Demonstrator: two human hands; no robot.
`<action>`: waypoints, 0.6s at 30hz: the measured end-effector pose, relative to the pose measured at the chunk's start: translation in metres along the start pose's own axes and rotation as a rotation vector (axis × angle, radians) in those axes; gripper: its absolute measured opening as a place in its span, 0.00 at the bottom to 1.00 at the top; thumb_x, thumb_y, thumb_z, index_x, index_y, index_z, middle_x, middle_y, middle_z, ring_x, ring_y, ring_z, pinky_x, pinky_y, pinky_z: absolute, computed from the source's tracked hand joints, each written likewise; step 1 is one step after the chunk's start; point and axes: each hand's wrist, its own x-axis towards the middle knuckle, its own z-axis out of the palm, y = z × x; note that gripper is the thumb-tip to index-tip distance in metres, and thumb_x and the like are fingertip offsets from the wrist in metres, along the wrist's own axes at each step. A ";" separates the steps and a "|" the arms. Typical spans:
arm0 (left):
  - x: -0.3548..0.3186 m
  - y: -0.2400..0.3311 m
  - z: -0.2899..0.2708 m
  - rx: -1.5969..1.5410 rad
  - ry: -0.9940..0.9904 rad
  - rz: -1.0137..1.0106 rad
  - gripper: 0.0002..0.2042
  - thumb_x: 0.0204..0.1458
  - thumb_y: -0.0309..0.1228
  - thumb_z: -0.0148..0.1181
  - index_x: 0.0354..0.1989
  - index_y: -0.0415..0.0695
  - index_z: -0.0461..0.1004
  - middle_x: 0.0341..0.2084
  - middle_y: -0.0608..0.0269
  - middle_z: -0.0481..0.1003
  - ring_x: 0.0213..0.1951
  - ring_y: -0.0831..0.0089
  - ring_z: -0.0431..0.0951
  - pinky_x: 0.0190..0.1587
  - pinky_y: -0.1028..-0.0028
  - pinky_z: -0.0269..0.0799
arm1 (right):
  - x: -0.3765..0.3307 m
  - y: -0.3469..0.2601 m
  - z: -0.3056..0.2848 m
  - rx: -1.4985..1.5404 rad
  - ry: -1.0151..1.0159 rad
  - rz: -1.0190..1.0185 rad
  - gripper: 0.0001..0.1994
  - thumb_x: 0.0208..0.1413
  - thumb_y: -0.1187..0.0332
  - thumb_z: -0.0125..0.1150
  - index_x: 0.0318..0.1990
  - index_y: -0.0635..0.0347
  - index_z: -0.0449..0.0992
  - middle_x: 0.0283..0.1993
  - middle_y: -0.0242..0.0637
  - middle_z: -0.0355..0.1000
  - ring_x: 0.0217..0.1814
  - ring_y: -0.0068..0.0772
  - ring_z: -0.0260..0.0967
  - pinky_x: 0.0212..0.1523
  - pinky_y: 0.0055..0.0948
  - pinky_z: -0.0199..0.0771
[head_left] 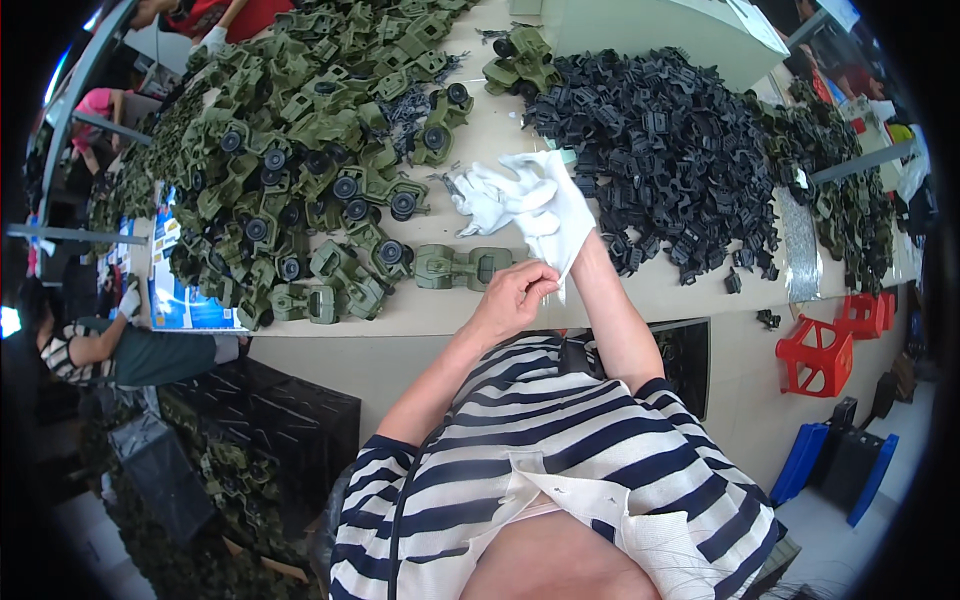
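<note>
My left hand is bare, and its thumb and fingers pinch the cuff of the white glove that covers my right hand. My right hand is raised over the table edge with its gloved fingers bent. More white fabric, seemingly a second glove, is bunched at those fingers; where one glove ends and the other begins is hard to see. Just left of my hands stands a green toy vehicle body on the table. Green toy vehicles with black wheels are heaped further left.
A large pile of small black plastic parts covers the table to the right, before a pale green bin. More green parts lie far right. Red stools stand on the floor. Another person sits at the left.
</note>
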 end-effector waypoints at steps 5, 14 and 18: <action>0.003 -0.001 0.005 -0.076 -0.015 0.046 0.05 0.56 0.25 0.58 0.36 0.36 0.76 0.28 0.58 0.76 0.30 0.70 0.75 0.34 0.74 0.69 | -0.018 -0.003 0.020 0.165 -0.017 -0.163 0.26 0.62 0.46 0.52 0.55 0.59 0.64 0.66 0.45 0.60 0.62 0.52 0.62 0.61 0.57 0.64; 0.046 -0.024 -0.021 -0.176 0.773 -0.043 0.08 0.57 0.31 0.63 0.33 0.37 0.77 0.29 0.68 0.77 0.32 0.81 0.72 0.38 0.79 0.68 | -0.035 -0.006 0.008 0.187 -0.042 -0.081 0.24 0.60 0.54 0.51 0.59 0.57 0.64 0.66 0.40 0.60 0.68 0.48 0.56 0.67 0.61 0.55; 0.070 -0.027 -0.037 -0.449 0.726 -0.179 0.09 0.57 0.33 0.64 0.35 0.38 0.79 0.26 0.69 0.77 0.30 0.83 0.72 0.34 0.80 0.66 | -0.041 -0.002 -0.001 -0.010 -0.015 -0.044 0.24 0.60 0.58 0.50 0.61 0.59 0.64 0.66 0.42 0.61 0.65 0.44 0.60 0.61 0.53 0.64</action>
